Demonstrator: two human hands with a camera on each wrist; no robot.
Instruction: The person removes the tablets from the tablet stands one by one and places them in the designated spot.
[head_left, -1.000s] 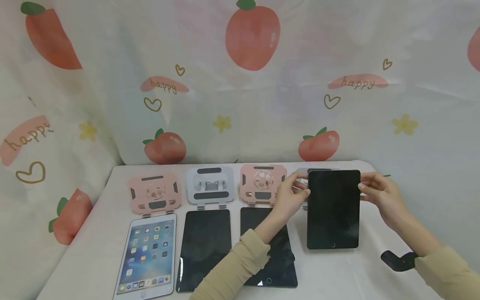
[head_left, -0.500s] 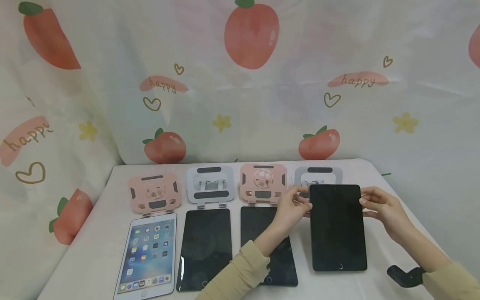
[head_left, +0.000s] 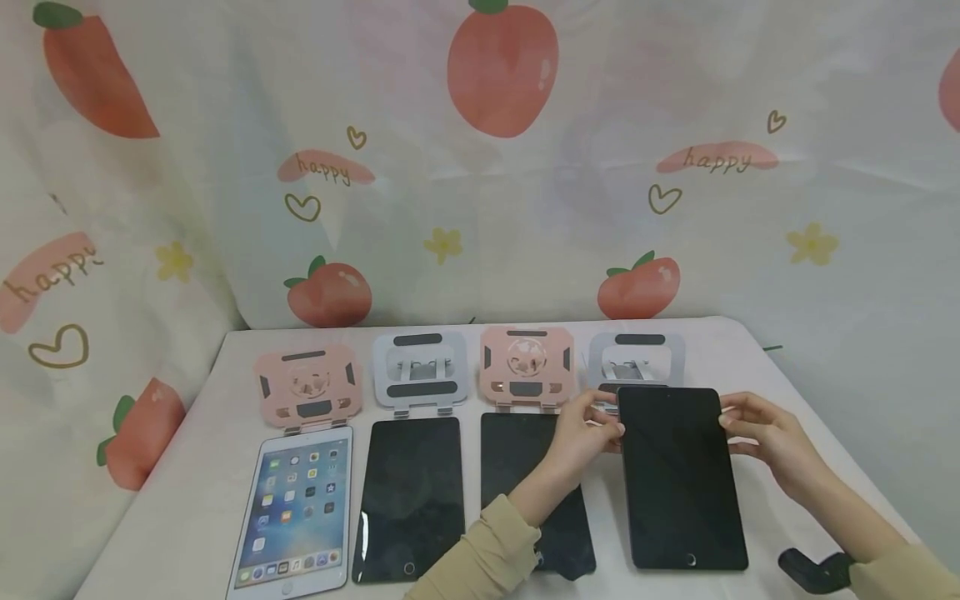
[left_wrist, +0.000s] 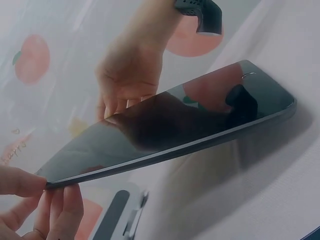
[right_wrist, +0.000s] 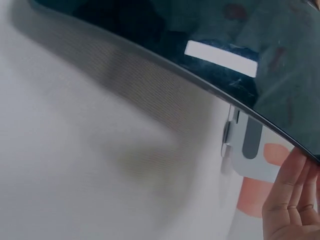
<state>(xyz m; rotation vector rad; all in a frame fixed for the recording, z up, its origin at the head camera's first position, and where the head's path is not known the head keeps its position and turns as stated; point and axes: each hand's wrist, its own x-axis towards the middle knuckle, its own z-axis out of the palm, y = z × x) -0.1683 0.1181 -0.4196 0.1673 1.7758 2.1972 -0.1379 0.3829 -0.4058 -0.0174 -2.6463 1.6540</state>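
A black tablet (head_left: 682, 479) is held between my two hands, its dark screen facing up. My left hand (head_left: 573, 442) pinches its upper left edge; in the left wrist view the thumb lies on top and the fingers (left_wrist: 65, 210) underneath. The opposite edge is gripped by my right hand (head_left: 776, 442), whose fingers (right_wrist: 292, 175) show under it in the right wrist view. The tablet is tilted, with a shadow on the cloth below; whether its lower end touches cannot be told. Just behind it stands a pale grey-blue tablet stand (head_left: 677, 358), its lower part hidden.
Left of my hands lie a white tablet (head_left: 296, 508) with its screen lit and two black tablets (head_left: 411, 492), (head_left: 517, 454); my left forearm covers part of the latter. Behind them stand two pink stands (head_left: 348, 379), (head_left: 491, 354) and a pale blue one (head_left: 382, 367). A patterned cloth (head_left: 517, 225) hangs behind.
Both hands have brought the tablet down and toward me, slightly to the right. It has come away from in front of the grey-blue stand, which now shows more.
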